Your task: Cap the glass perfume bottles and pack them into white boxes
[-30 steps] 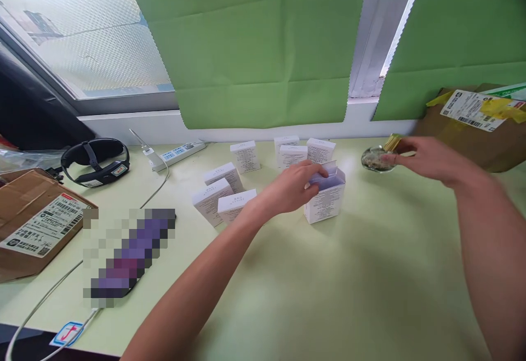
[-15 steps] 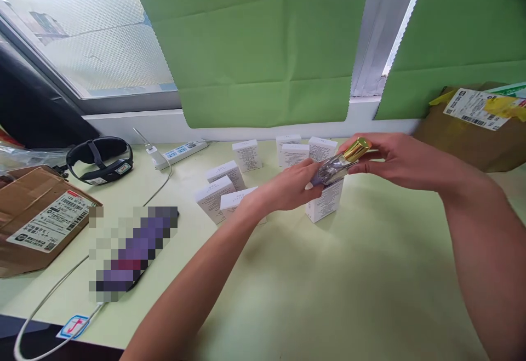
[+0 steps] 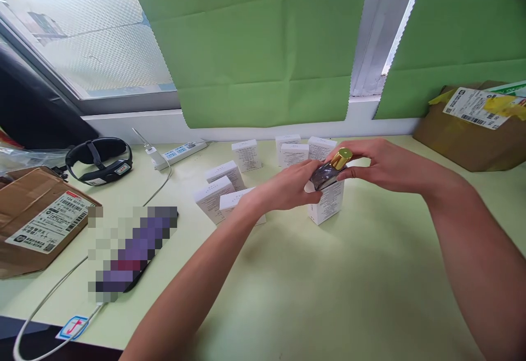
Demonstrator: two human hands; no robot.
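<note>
Desk (image 3: 349,295), pale green and mostly bare in front, carries everything here; behind it hang green blinds (image 3: 263,49) over a window. Brown parcels sit at both far sides, the right parcel (image 3: 472,136) by the wall and the left parcel (image 3: 36,218) near the edge. A black headset (image 3: 98,159) and a power strip (image 3: 181,152) lie toward the left rear, and a white cable (image 3: 53,301) trails off the front edge.

Seven closed white boxes (image 3: 246,155) stand in a loose cluster at mid-desk. Just right of them stands the open box (image 3: 326,203), upright. The left hand (image 3: 287,187) grips its top edge, fingers closed on the card. The right hand (image 3: 382,162) is clamped on the bottle (image 3: 326,173), a dark glass flask with a gold cap (image 3: 341,158), held tilted with its base at the mouth of the open box, cap up and to the right.

Risks, judged from this pose: the bottle enters at a slant, so its base could catch on a flap or the box wall and crumple the card, or jam halfway. The box is light and steadied only at its top, so a sideways push from the bottle could tip it toward the cluster and topple neighbours. The right fingers sit near the cap, and if the cap is loose the glass could slip free and strike the desk.
</note>
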